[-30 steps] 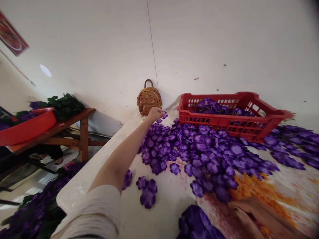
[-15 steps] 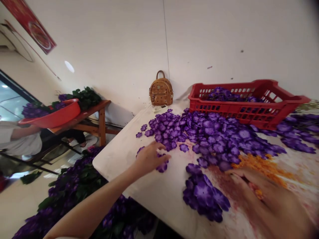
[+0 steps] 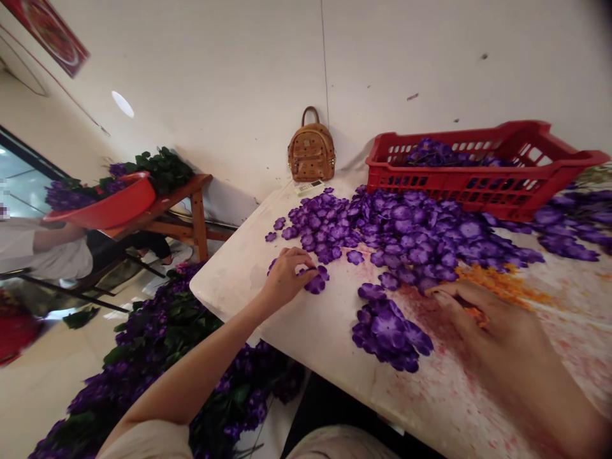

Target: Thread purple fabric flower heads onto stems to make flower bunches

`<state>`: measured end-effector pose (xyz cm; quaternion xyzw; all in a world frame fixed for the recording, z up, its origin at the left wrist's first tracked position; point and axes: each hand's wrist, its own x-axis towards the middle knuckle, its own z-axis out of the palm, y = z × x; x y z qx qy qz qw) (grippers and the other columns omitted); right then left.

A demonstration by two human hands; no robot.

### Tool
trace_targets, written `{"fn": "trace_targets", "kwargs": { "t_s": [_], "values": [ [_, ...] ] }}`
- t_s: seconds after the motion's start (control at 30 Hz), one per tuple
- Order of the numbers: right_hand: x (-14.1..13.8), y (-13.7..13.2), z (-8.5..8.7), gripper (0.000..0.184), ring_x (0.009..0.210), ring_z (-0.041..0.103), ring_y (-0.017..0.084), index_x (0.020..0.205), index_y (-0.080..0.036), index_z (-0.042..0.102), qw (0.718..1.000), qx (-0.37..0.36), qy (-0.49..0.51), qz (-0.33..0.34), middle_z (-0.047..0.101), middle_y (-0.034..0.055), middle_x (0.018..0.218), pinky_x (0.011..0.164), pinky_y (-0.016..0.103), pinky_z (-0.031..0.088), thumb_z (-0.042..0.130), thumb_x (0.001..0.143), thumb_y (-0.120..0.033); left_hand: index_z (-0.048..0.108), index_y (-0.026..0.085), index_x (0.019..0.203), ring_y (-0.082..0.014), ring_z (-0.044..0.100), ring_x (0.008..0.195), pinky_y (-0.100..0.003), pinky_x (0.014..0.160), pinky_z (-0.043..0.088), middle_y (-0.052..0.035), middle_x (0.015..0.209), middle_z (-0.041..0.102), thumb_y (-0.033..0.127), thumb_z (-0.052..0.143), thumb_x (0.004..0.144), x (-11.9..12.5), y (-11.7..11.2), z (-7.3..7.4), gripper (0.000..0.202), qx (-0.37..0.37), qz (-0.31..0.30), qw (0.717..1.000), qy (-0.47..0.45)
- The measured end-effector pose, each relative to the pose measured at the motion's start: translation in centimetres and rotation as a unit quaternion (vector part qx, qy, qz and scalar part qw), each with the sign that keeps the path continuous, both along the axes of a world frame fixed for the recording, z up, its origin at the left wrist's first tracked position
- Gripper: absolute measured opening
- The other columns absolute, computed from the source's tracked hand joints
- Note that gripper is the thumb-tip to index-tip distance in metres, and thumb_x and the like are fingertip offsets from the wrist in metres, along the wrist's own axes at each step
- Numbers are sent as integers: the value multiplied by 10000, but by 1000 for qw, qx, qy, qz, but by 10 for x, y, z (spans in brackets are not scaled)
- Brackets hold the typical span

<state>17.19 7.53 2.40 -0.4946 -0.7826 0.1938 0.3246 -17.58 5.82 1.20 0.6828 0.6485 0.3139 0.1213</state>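
Here's the left hand (image 3: 287, 279) out over the white table (image 3: 229, 287), fingers curled, tips right on the edge of a loose purple fabric flower (image 3: 315, 284); is that a true pinch? Can't tell from here. Over on the right, the right hand (image 3: 497, 325) lies open, fingers spread on the table, just beside a clump of purple flowers (image 3: 387, 331) and touching a scatter of orange petals (image 3: 497, 284). A big heap of purple flower heads (image 3: 406, 233) fills the middle of the table, backed up against a red plastic crate (image 3: 459, 182) holding more. At the wall end sit a tan studded mini backpack (image 3: 312, 153) and a small white remote (image 3: 308, 187). Down left, leafy purple flower bundles (image 3: 162, 344) cover the floor, and a co-worker (image 3: 60, 255) stands beyond them near a red basin (image 3: 102, 207).
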Motion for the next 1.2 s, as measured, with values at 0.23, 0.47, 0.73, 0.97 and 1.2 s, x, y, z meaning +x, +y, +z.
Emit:
{"fn": "trace_targets", "kwargs": {
  "t_s": [0.23, 0.47, 0.73, 0.97, 1.2],
  "values": [
    [-6, -2, -2, 314, 825, 737, 241, 961, -237, 713, 1000, 2, 14, 0, 780, 49, 930, 760, 357, 534, 491, 1002, -456, 661, 184, 855, -131, 577, 644, -252, 619, 439, -10, 718, 661, 340, 694, 880, 11, 10, 9, 161, -33, 19, 978, -205],
    [-7, -3, -1, 293, 827, 717, 218, 951, -225, 704, 1000, -11, 16, -3, 763, 43, 918, 768, 335, 505, 488, 1014, -413, 755, 173, 906, -175, 684, 820, -263, 714, 515, -88, 968, 770, 323, 677, 895, 73, 9, 4, 169, -153, -147, 955, -208],
    [-2, 1, -4, 268, 820, 742, 241, 953, -259, 706, 1000, 10, 24, 11, 780, 32, 914, 730, 344, 534, 500, 1006, -422, 730, 222, 1099, -203, 704, 1008, -295, 850, 553, -72, 1158, 746, 276, 617, 951, 59, 6, 9, 194, -93, -106, 989, -49],
    [-5, -9, -5, 281, 825, 732, 246, 1009, -265, 696, 999, 20, 23, 11, 776, 47, 945, 763, 368, 529, 494, 1014, -460, 644, 213, 1246, -258, 691, 924, -369, 813, 528, -83, 1080, 697, 384, 666, 929, -3, -22, 11, 360, -151, 86, 968, 180],
    [-8, -7, -6, 289, 842, 741, 256, 997, -273, 702, 1000, 5, 23, 4, 786, 60, 960, 792, 370, 544, 481, 1012, -460, 702, 191, 955, -207, 669, 889, -315, 838, 512, -51, 946, 719, 141, 568, 943, 23, 46, -10, 144, -65, -32, 988, 133]
  ]
}}
